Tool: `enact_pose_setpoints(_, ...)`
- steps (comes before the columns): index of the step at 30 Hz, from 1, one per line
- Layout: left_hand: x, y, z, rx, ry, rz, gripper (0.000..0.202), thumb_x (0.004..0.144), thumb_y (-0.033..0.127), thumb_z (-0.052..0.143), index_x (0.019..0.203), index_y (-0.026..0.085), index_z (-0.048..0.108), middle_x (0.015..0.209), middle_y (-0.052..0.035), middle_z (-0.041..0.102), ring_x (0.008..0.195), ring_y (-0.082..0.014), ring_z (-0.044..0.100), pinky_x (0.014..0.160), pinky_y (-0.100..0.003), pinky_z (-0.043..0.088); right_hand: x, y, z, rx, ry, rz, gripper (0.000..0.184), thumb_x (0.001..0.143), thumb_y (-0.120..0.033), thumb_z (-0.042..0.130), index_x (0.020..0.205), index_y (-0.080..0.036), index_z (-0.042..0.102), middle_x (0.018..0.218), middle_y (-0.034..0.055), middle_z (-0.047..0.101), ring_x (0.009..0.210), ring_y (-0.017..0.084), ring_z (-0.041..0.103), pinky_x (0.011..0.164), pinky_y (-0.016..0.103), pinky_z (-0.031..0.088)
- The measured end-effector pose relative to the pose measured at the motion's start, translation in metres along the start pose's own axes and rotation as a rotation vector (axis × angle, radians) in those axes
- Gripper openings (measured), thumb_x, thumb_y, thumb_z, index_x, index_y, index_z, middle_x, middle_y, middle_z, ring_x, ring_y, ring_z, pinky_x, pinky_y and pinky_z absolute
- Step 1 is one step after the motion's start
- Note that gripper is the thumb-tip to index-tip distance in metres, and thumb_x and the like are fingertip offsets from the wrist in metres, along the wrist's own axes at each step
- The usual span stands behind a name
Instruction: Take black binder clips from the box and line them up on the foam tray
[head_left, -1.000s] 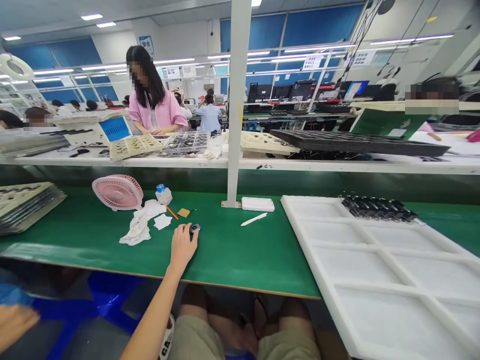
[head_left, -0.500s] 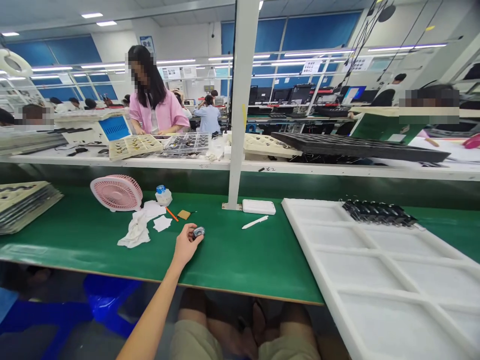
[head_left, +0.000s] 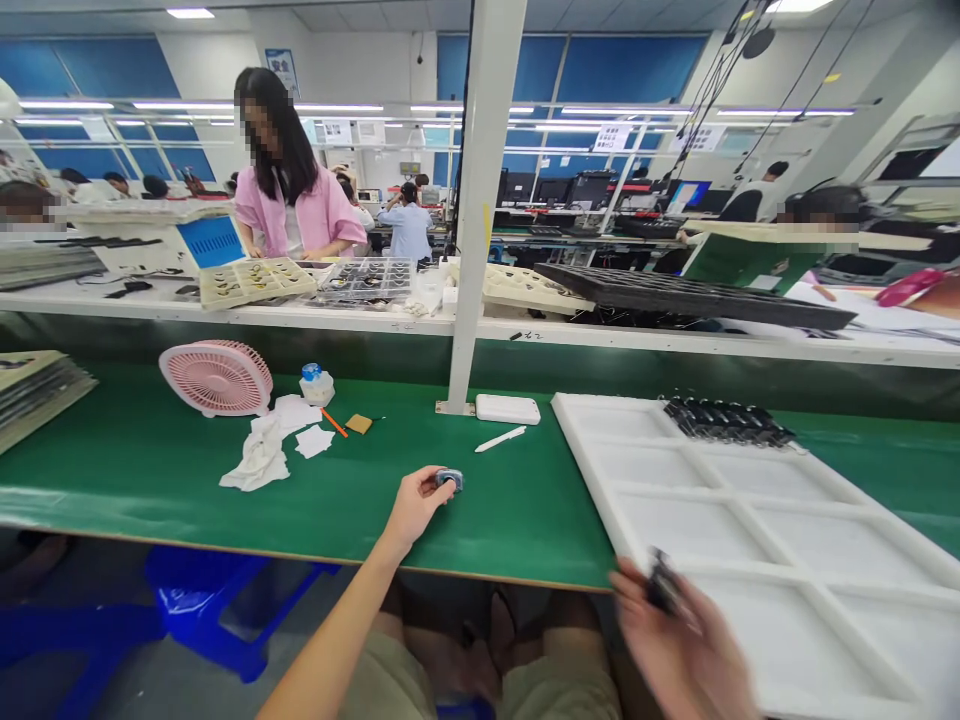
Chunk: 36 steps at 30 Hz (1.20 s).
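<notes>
My left hand [head_left: 420, 505] pinches a small rounded grey-and-dark piece [head_left: 450, 480], like a watch case, between thumb and fingers just over the green table. At the lower right my right hand [head_left: 679, 630], blurred by motion, is closed on a small black part [head_left: 661, 585] whose kind I cannot make out. It is by the left edge of the white compartment tray [head_left: 611, 530]. At the tray's far end lies a row of several black parts [head_left: 727, 422] with thin wire-like bits.
On the green mat [head_left: 360, 500] are a pink fan [head_left: 217, 378], a blue-capped bottle [head_left: 316, 384], white cloths [head_left: 256, 455], an orange stick [head_left: 334, 422], a tan pad [head_left: 359, 424], a white pen [head_left: 500, 439] and a white box [head_left: 508, 409]. A post [head_left: 480, 200] rises behind. A co-worker [head_left: 289, 190] stands opposite.
My left hand has moved right with the grey piece. My right hand has come into view at the lower right with a black part. The view has shifted slightly.
</notes>
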<state>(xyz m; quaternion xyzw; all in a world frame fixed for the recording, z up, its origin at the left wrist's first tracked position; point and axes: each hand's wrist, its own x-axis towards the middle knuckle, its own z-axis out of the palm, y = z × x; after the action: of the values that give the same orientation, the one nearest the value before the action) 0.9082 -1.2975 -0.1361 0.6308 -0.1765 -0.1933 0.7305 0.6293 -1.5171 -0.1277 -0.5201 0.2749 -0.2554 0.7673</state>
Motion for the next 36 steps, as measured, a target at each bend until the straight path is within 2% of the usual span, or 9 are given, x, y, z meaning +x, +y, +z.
enact_pose_setpoints(4,0.004,0.002,-0.008,0.006,0.005,0.017,0.041,0.070,0.045,0.082,0.094,0.013,0.072,0.088,-0.0096,0.076,0.075,-0.0198,0.070,0.064,-0.027,0.054,0.044,0.009,0.112,0.172,-0.393,0.152,0.035,0.077,-0.049,0.079,0.093,-0.021,0.067,0.102,0.0130,0.069,0.093,0.030,0.068,0.083,0.044,0.057)
enact_pose_setpoints(6,0.007,0.003,-0.014,0.021,0.018,0.023,0.042,0.071,0.046,0.082,0.094,0.013,0.071,0.088,-0.0096,0.076,0.075,-0.0202,0.071,0.065,-0.028,0.054,0.066,0.017,0.148,0.121,-0.537,0.144,0.033,0.081,-0.046,0.076,0.093,-0.018,0.064,0.098,0.0112,0.069,0.086,0.025,0.067,0.080,0.039,0.056)
enact_pose_setpoints(8,0.008,0.003,-0.018,0.029,0.024,0.028,0.043,0.071,0.047,0.081,0.096,0.014,0.070,0.090,-0.0099,0.076,0.075,-0.0201,0.071,0.065,-0.028,0.054,0.087,0.026,0.166,0.061,-0.576,0.112,0.034,0.083,-0.047,0.075,0.090,-0.017,0.060,0.089,0.0089,0.068,0.075,0.021,0.064,0.070,0.032,0.053)
enact_pose_setpoints(11,0.008,0.003,-0.020,0.020,0.024,0.018,0.046,0.073,0.045,0.080,0.104,0.014,0.068,0.094,-0.0104,0.076,0.075,-0.0194,0.071,0.063,-0.027,0.053,0.111,0.042,0.172,0.013,-0.544,0.056,0.041,0.080,-0.048,0.078,0.096,-0.016,0.058,0.085,0.0074,0.068,0.070,0.018,0.061,0.066,0.029,0.050)
enact_pose_setpoints(15,0.007,0.002,-0.021,-0.017,0.035,0.004,0.046,0.073,0.044,0.081,0.105,0.014,0.068,0.092,-0.0101,0.076,0.072,-0.0184,0.070,0.063,-0.026,0.052,0.118,0.052,0.169,-0.060,-0.534,0.000,0.047,0.080,-0.052,0.077,0.101,-0.013,0.061,0.086,0.0098,0.068,0.069,0.019,0.062,0.066,0.030,0.051)
enact_pose_setpoints(18,0.010,0.000,-0.023,-0.070,0.045,-0.002,0.046,0.071,0.041,0.083,0.105,0.013,0.071,0.091,-0.0098,0.076,0.071,-0.0177,0.069,0.064,-0.027,0.053,0.114,0.055,0.167,-0.167,-0.532,0.002,0.049,0.083,-0.061,0.067,0.094,-0.014,0.061,0.065,0.0026,0.059,0.050,0.014,0.050,0.046,0.025,0.037)
enact_pose_setpoints(22,0.012,-0.001,-0.025,-0.146,0.051,-0.045,0.045,0.067,0.036,0.087,0.103,0.011,0.074,0.094,-0.0109,0.077,0.071,-0.0166,0.068,0.065,-0.027,0.054,0.111,0.057,0.165,-0.227,-0.568,-0.027,0.053,0.086,-0.065,0.063,0.095,-0.013,0.063,0.059,-0.0032,0.045,0.047,0.010,0.036,0.043,0.023,0.024)
enact_pose_setpoints(29,0.010,0.005,-0.023,-0.182,0.034,-0.086,0.047,0.065,0.035,0.089,0.103,0.011,0.076,0.090,-0.0106,0.077,0.067,-0.0151,0.068,0.060,-0.024,0.053,0.113,0.058,0.161,-0.173,-0.703,-0.018,0.055,0.093,-0.062,0.063,0.111,-0.010,0.066,0.072,0.0013,0.048,0.055,0.012,0.041,0.046,0.024,0.035)
enact_pose_setpoints(36,0.010,0.005,-0.021,-0.100,-0.010,-0.085,0.044,0.064,0.035,0.090,0.098,0.011,0.077,0.086,-0.0105,0.078,0.067,-0.0151,0.068,0.060,-0.024,0.055,0.115,0.059,0.159,-0.206,-0.737,-0.060,0.056,0.096,-0.060,0.060,0.117,-0.008,0.064,0.074,0.0017,0.049,0.057,0.012,0.041,0.051,0.025,0.035)
